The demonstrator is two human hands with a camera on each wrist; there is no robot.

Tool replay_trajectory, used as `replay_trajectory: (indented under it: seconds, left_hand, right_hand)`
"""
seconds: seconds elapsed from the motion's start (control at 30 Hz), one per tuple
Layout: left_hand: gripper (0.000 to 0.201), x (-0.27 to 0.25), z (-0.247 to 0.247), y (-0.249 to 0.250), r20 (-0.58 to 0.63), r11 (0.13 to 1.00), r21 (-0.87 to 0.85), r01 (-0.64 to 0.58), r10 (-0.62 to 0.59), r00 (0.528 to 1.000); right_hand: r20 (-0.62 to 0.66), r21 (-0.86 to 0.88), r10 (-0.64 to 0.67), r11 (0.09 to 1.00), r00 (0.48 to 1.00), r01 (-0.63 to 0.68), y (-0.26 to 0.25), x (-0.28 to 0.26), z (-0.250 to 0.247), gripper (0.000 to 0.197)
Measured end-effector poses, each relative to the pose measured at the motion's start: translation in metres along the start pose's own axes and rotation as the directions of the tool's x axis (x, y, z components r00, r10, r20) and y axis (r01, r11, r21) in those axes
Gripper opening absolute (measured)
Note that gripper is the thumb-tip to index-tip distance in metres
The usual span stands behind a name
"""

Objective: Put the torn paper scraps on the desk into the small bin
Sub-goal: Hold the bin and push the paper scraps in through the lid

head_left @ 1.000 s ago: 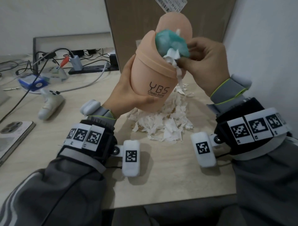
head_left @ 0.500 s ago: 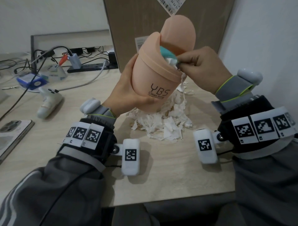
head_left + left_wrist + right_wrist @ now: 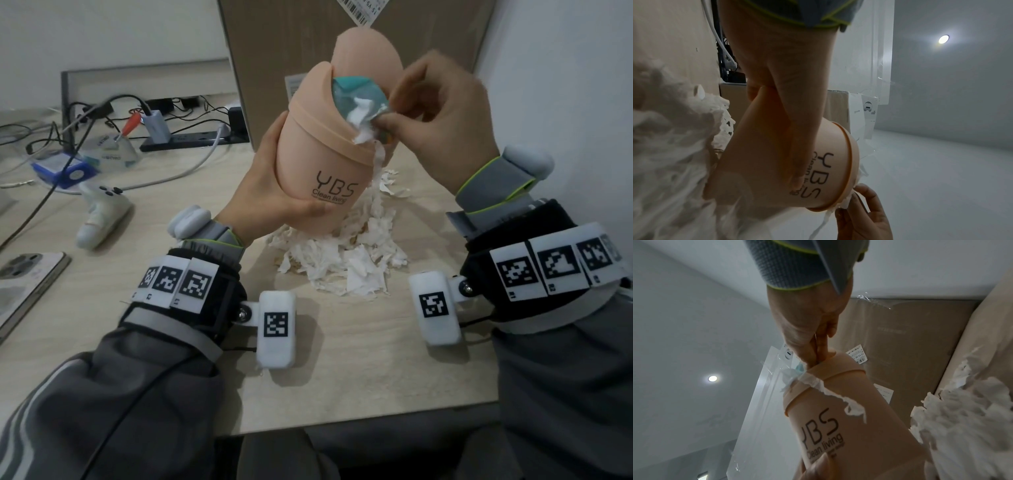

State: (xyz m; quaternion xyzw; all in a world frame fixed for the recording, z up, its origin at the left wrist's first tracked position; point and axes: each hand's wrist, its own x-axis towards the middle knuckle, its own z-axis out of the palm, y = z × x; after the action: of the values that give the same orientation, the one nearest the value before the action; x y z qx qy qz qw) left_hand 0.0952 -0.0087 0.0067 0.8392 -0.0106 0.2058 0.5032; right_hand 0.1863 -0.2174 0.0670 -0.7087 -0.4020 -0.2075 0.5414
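Observation:
My left hand (image 3: 270, 195) grips a small peach bin (image 3: 322, 164) marked "YBS", held tilted in the air with its flip lid open. My right hand (image 3: 383, 118) pinches white paper scraps (image 3: 363, 120) at the bin's mouth, against a teal liner (image 3: 356, 92). A torn strip (image 3: 838, 392) hangs over the rim and down the bin's side. Below the bin, a pile of torn paper scraps (image 3: 342, 263) lies on the desk (image 3: 342, 377). The left wrist view shows the bin (image 3: 766, 162) in my grip and the right hand's fingertips (image 3: 865, 216) at the rim.
A tall cardboard box (image 3: 291, 44) stands just behind the bin, and a white wall (image 3: 565, 85) closes the right side. On the left lie a white controller (image 3: 99, 216), a phone (image 3: 24, 284), a blue box (image 3: 65, 171) and a power strip with cables (image 3: 191, 137).
The right hand's fingers pressed scraps into the bin's mouth and have since drawn back a little, so more of the teal liner shows. The left hand keeps the bin raised.

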Motion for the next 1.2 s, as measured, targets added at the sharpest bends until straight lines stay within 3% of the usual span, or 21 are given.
replay_trajectory:
  seconds: [0.1, 0.23, 0.3, 0.37, 0.47, 0.53, 0.67, 0.77, 0.87, 1.03, 1.13, 1.2]
  left_hand:
    - [0.138, -0.0003, 0.0001, 0.0005, 0.010, 1.000, 0.006, -0.002, 0.002, 1.000]
    - [0.136, -0.0008, 0.0010, 0.0017, 0.011, 1.000, 0.005, -0.013, 0.013, 1.000]
    - [0.137, -0.0012, 0.0010, 0.0019, 0.009, 1.000, -0.002, -0.007, 0.007, 1.000]
    - [0.137, -0.0014, 0.0006, 0.0022, 0.008, 1.000, -0.001, 0.002, -0.002, 1.000]
    - [0.137, -0.0013, 0.0003, 0.0020, 0.002, 1.000, 0.000, 0.001, -0.001, 1.000]
    - [0.138, -0.0008, 0.0001, 0.0009, -0.005, 1.000, -0.008, 0.002, -0.002, 1.000]
    - [0.137, -0.0001, 0.0002, -0.0021, -0.031, 1.000, -0.007, 0.001, -0.001, 1.000]
    - [0.134, 0.0007, -0.0004, -0.0032, -0.084, 1.000, -0.011, -0.006, 0.006, 0.996]
    - [0.135, 0.0017, -0.0016, -0.0043, -0.130, 1.000, -0.026, 0.003, -0.006, 0.992]
    - [0.133, 0.0016, -0.0011, -0.0036, -0.121, 1.000, -0.013, -0.005, 0.003, 0.993]
    - [0.128, 0.0029, 0.0001, -0.0050, -0.118, 1.000, -0.009, -0.017, 0.016, 0.993]
    - [0.129, 0.0030, -0.0005, -0.0049, -0.122, 1.000, -0.009, -0.017, 0.016, 0.992]
  right_hand:
    - [0.033, 0.017, -0.023, 1.000, 0.999, 0.023, 0.0021, -0.0016, 0.0014, 0.016]
    - [0.225, -0.037, -0.011, 0.999, 0.974, 0.020, 0.0011, -0.0030, 0.0014, 0.019]
    - [0.338, -0.037, 0.085, 0.996, 0.937, -0.077, -0.0014, -0.0033, 0.0010, 0.022]
    - [0.391, -0.030, 0.195, 0.979, 0.899, -0.200, -0.0047, -0.0041, 0.0014, 0.039]
    - [0.393, -0.132, 0.211, 0.976, 0.895, -0.172, -0.0040, -0.0070, 0.0029, 0.047]
    - [0.353, -0.093, 0.171, 0.985, 0.920, -0.147, -0.0037, -0.0062, 0.0025, 0.054]
    - [0.112, 0.036, 0.105, 0.993, 0.988, -0.109, -0.0032, -0.0017, -0.0002, 0.055]
    - [0.022, 0.050, 0.035, 0.998, 0.999, -0.036, -0.0011, -0.0026, -0.0022, 0.040]
    - [0.118, 0.011, 0.012, 1.000, 0.993, -0.013, -0.0001, -0.0049, -0.0005, 0.022]
    - [0.226, -0.075, -0.011, 0.997, 0.974, 0.029, -0.0002, -0.0049, 0.0031, 0.019]
    - [0.293, -0.090, -0.060, 0.992, 0.954, 0.090, -0.0038, -0.0062, 0.0028, 0.035]
    - [0.273, -0.010, -0.031, 0.999, 0.962, 0.035, -0.0070, -0.0062, 0.0029, 0.043]
